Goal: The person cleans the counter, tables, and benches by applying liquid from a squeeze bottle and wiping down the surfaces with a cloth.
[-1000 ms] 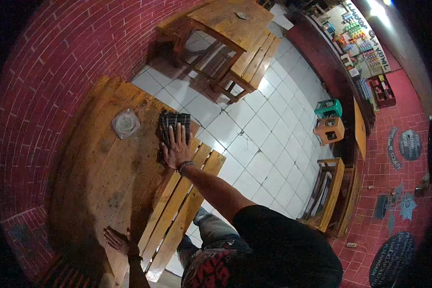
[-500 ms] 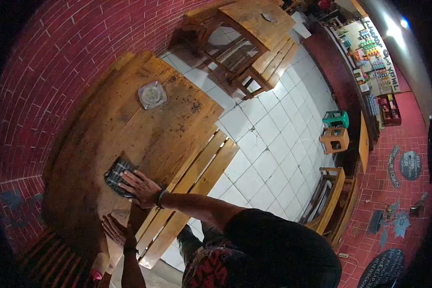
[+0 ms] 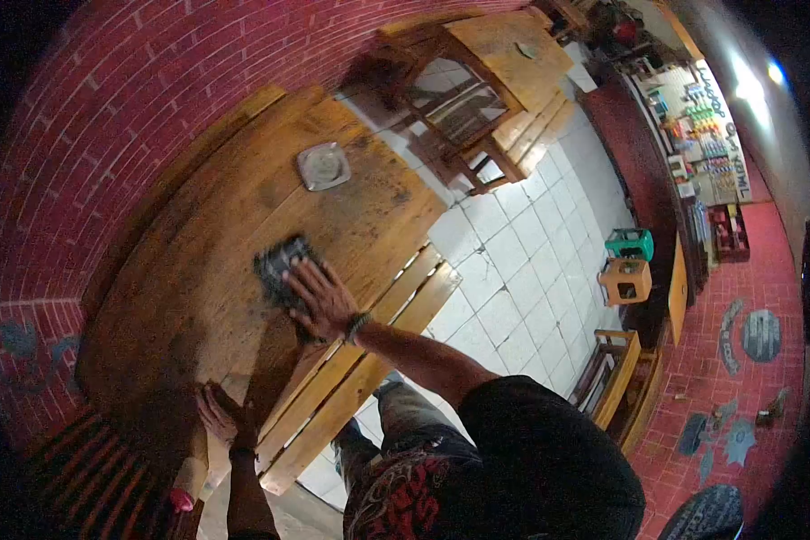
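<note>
My right hand [image 3: 326,301] presses a dark checked cloth [image 3: 283,267] against the top of a wooden table [image 3: 234,243]. Its fingers lie spread over the cloth, and a band circles the wrist. Lower down, my left hand [image 3: 218,416] rests near the table's near end with its fingers stretched out and nothing in them. A clear, squarish glass ashtray [image 3: 323,166] sits on the table beyond the cloth. Dark stains mark the wood around it.
A slatted bench [image 3: 369,360] runs along the table's right side. Another wooden table [image 3: 504,54] stands farther back. A brick wall [image 3: 153,117] borders the left. Green [image 3: 630,243] and orange [image 3: 625,281] stools stand across the tiled floor [image 3: 513,261].
My right hand has slid the cloth up and to the right across the tabletop, closer to the ashtray. My left hand stays about where it was. The view has shifted slightly.
</note>
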{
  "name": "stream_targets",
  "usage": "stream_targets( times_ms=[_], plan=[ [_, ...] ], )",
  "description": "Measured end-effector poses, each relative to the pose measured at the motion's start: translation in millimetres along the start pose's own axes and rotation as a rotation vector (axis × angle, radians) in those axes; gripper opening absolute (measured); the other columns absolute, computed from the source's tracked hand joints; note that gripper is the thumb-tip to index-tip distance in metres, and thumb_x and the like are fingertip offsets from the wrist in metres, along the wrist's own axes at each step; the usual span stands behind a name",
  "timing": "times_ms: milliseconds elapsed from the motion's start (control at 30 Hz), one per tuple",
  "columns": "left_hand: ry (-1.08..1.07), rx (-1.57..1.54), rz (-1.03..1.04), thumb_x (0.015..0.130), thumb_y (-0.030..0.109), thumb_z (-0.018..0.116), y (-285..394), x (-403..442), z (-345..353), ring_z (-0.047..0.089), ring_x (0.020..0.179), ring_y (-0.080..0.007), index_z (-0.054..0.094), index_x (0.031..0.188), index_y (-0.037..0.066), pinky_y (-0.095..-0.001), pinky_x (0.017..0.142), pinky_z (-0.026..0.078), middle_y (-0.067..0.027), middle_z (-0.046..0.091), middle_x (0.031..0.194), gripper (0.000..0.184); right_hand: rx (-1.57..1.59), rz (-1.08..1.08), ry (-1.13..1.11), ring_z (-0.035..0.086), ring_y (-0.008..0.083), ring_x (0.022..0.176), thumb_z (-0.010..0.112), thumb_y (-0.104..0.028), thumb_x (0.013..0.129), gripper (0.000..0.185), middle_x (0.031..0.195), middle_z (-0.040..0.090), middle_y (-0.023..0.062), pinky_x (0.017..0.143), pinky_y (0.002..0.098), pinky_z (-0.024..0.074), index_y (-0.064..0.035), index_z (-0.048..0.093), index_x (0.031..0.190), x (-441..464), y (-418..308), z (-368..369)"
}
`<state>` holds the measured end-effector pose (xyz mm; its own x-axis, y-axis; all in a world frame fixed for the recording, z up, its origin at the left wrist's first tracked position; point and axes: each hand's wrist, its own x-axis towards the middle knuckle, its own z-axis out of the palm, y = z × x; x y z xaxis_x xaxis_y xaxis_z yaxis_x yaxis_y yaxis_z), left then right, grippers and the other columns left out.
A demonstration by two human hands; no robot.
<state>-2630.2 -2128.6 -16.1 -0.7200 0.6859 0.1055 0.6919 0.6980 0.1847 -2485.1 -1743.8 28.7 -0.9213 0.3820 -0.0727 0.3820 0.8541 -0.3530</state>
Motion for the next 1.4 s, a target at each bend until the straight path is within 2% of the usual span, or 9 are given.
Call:
stream_targets(
  times_ms=[300,333,400,633,900,1033,1100,1333,1400],
  plan=[
    [-0.061,-0.239,-0.205,0.081,0.064,0.082,13,-1,-15,0.016,0.156,-0.0557,0.014,0.169,0.012,-0.064,0.126,0.023,-0.0326,0.006,0.173,0.123,-0.108,-0.121,0.237,0.016,0.0367,0.162,0.035,-0.054,0.109,0.073,0.176,0.018,0.0195,0.13,0.0557,0.0117,-0.0104,0.031,0.167,165,-114,81],
    [-0.029,-0.269,-0.188,0.08,0.065,0.082,13,-3,-18,0.014,0.156,-0.0574,0.011,0.17,0.013,-0.0657,0.126,0.022,-0.0342,0.004,0.172,0.126,0.652,-0.212,0.111,0.017,0.0362,0.162,0.033,-0.053,0.109,0.071,0.176,0.019,0.0186,0.13,0.0555,0.012,-0.0115,0.03,0.168,160,-143,115],
    [-0.04,-0.267,-0.227,0.078,0.066,0.083,13,-6,-15,0.012,0.157,-0.0575,0.009,0.17,0.013,-0.067,0.125,0.021,-0.0347,0.002,0.172,0.129,-0.072,-0.447,-0.138,0.019,0.035,0.161,0.039,-0.047,0.109,0.067,0.175,0.021,0.0172,0.13,0.0556,0.0139,-0.0131,0.033,0.167,129,-185,58],
    [-0.153,-0.361,-0.288,0.079,0.068,0.082,12,-5,-12,0.015,0.157,-0.0553,0.006,0.17,0.015,-0.0651,0.125,0.023,-0.0314,0.0,0.173,0.13,0.447,-0.52,-0.145,0.043,0.0422,0.146,0.067,-0.035,0.091,0.063,0.152,0.048,0.0226,0.121,0.0602,0.0309,-0.0118,0.055,0.148,17,-93,30],
    [-0.325,-0.261,-0.317,0.091,0.076,0.061,14,4,-26,0.018,0.158,-0.0505,0.014,0.171,0.014,-0.0608,0.129,0.015,-0.0288,0.009,0.174,0.111,-0.234,-0.035,0.231,0.017,0.0418,0.162,0.044,-0.045,0.11,0.068,0.174,0.021,0.0235,0.128,0.0583,0.018,-0.0131,0.032,0.168,175,-7,27],
    [-0.39,-0.326,-0.35,0.094,0.079,0.052,13,10,-39,0.019,0.157,-0.0533,0.018,0.17,0.014,-0.0597,0.129,0.017,-0.0284,0.005,0.174,0.106,-0.054,-0.369,0.385,0.014,0.0393,0.163,0.036,-0.051,0.111,0.072,0.178,0.013,0.017,0.128,0.0624,0.0121,-0.0176,0.02,0.171,300,-96,94],
    [-0.274,-0.23,-0.301,0.095,0.081,0.05,10,0,-23,0.019,0.157,-0.0528,0.019,0.17,0.014,-0.0607,0.129,0.019,-0.0274,0.002,0.175,0.105,-0.256,-0.453,0.22,0.024,0.0433,0.158,0.047,-0.045,0.107,0.068,0.171,0.027,0.0227,0.126,0.0636,0.0181,-0.0172,0.033,0.167,306,-190,105],
    [-0.324,-0.27,-0.39,0.093,0.08,0.053,14,-6,-18,0.024,0.155,-0.0541,0.022,0.169,0.015,-0.063,0.124,0.026,-0.0351,0.005,0.171,0.105,0.534,-0.786,-0.196,0.025,0.0401,0.159,0.052,-0.042,0.105,0.063,0.171,0.031,0.0198,0.129,0.0613,0.0146,-0.0183,0.042,0.162,192,-361,106],
    [-0.407,-0.208,-0.382,0.092,0.077,0.058,14,-5,-23,0.024,0.155,-0.055,0.021,0.169,0.013,-0.0623,0.121,0.031,-0.0389,0.005,0.169,0.106,0.076,-0.758,-0.816,0.026,0.0406,0.159,0.052,-0.041,0.105,0.059,0.171,0.032,0.0198,0.129,0.0616,0.0169,-0.019,0.046,0.16,193,-362,87]
  ],
)
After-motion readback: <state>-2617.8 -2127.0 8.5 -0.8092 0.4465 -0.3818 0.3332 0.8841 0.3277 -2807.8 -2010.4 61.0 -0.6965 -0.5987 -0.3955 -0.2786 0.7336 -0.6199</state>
